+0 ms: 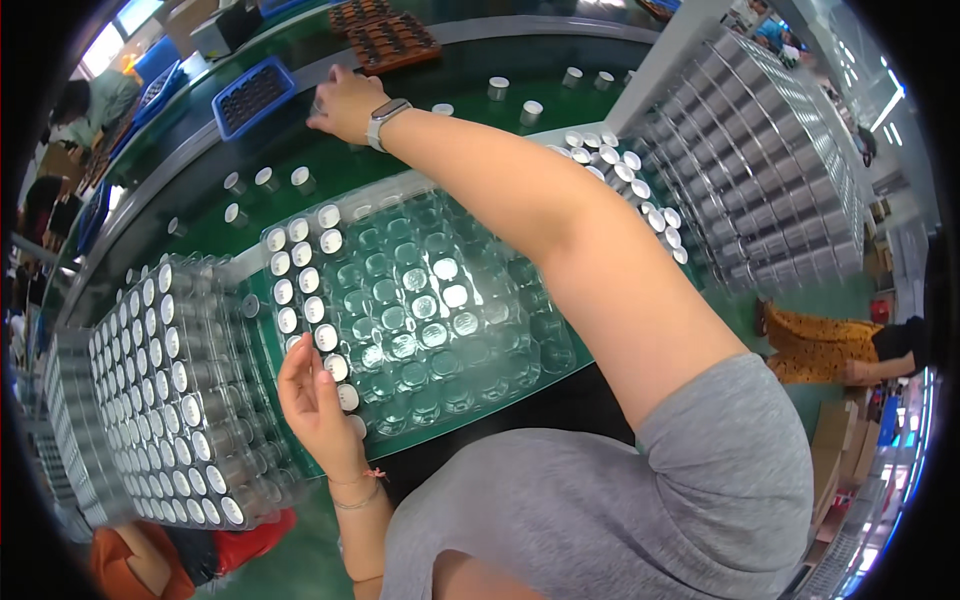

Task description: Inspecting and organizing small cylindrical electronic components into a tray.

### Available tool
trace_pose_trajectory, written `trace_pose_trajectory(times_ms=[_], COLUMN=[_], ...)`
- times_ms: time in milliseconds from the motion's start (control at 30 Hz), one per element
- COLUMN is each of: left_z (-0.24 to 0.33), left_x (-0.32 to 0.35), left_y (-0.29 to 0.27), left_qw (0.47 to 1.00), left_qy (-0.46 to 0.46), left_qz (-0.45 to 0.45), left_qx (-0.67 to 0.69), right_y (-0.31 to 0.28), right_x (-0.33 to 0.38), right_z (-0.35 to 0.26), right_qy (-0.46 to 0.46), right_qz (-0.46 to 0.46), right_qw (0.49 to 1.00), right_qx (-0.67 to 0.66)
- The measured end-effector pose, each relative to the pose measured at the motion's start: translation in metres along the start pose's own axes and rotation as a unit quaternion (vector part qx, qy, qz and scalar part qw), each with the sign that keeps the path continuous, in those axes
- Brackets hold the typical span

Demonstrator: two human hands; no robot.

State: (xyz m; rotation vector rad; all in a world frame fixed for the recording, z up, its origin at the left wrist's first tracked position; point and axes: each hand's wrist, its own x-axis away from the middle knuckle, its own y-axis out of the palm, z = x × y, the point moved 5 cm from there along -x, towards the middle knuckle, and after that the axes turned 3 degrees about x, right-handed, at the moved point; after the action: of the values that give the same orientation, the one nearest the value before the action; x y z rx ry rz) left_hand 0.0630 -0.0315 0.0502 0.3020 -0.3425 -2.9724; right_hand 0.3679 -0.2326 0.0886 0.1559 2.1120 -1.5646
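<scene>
My left hand (312, 405) rests along the left side of a clear plastic tray (450, 400) with rounded pockets. Its fingers are stretched out, the thumb slightly apart, beside small cylinders with white round tops (309, 281). These stand in two columns at the tray's left; most other pockets show only clear plastic. My right arm crosses above the tray. Out over the green conveyor, my right hand (350, 108), wearing a watch (388, 120), is palm down with fingers apart and nothing visible in them. It is between a blue tray of dark parts (254, 97) and orange-brown trays (392, 42).
Filled clear trays are stacked at left (165, 390); a tall stack of clear trays (760, 160) rises at right. Loose white-topped cylinders (264, 178) are scattered on the conveyor, with a cluster (625, 170) right of my arm. Other people sit nearby; one wears patterned orange trousers (815, 340).
</scene>
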Motion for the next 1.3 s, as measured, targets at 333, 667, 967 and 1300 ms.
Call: trace_pose_trajectory(times_ms=[333, 667, 967, 1300], left_z=[0.012, 0.004, -0.007, -0.014], left_x=[-0.011, -0.006, -0.002, -0.005], left_y=[0.053, 0.058, 0.038, 0.066], left_qw=[0.989, 0.974, 0.995, 0.949], left_qy=[0.042, 0.099, -0.01, -0.018], left_qz=[-0.121, -0.136, -0.032, -0.098], left_qx=[-0.072, -0.149, -0.097, -0.3], right_y=[-0.098, -0.098, -0.072, -0.066], right_x=[0.205, 0.243, 0.234, 0.239], right_z=[-0.08, -0.095, -0.102, -0.098], right_qy=[0.183, 0.047, -0.021, 0.042], right_qz=[-0.269, -0.15, -0.082, -0.041], right_qw=[0.704, 0.827, 0.901, 0.944], right_qx=[-0.631, -0.539, -0.426, -0.326])
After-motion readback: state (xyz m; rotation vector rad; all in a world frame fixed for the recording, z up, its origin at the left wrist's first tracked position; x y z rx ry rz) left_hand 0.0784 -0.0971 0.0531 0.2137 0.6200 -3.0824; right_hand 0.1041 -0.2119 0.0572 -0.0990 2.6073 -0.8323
